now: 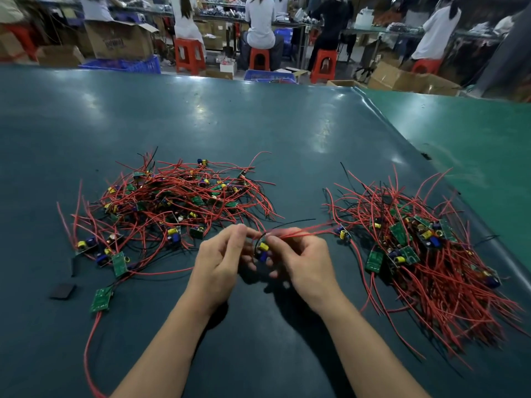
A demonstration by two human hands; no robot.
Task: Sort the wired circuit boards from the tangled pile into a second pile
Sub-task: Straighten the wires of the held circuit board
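A tangled pile (172,202) of small green circuit boards with red and black wires lies left of centre on the dark green table (258,124). A second pile (425,254), its wires combed toward me, lies on the right. Between them my left hand (221,259) and my right hand (304,259) together hold one wired circuit board (263,249) with a yellow and a blue part. Its red wires run from my fingertips to the right toward the second pile. A loose board (100,300) lies near my left forearm.
Two small black pads (63,291) lie at the left. A lighter green mat (465,139) covers the table's right side. Beyond the far edge, people sit on red stools (189,57) among cardboard boxes (120,38) and blue crates (270,75).
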